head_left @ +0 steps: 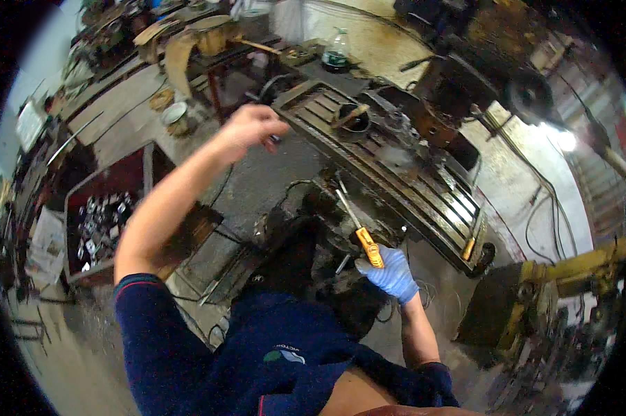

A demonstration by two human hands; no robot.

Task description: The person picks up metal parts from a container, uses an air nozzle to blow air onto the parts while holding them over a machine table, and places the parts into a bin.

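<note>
My bare left hand [256,130] is raised past the left corner of a slotted machine table [431,208]. Its fingers are curled, and a small dark bit shows at the fingertips, too blurred to name. In a blue glove, my right hand [394,274] grips a yellow-handled tool [368,247] with a long thin metal shaft. The shaft points away from me, below the table's front edge; its exact kind is unclear. On the table sits a round black pot [354,123] with a wooden-handled thing lying across it.
A metal bin [68,239] with many small shiny metal parts stands at left. Behind the table is a clear bottle [336,50] with a green label. A small yellow-handled item [469,248] lies at the table's right end. Yellow-green machinery [535,298] stands at right.
</note>
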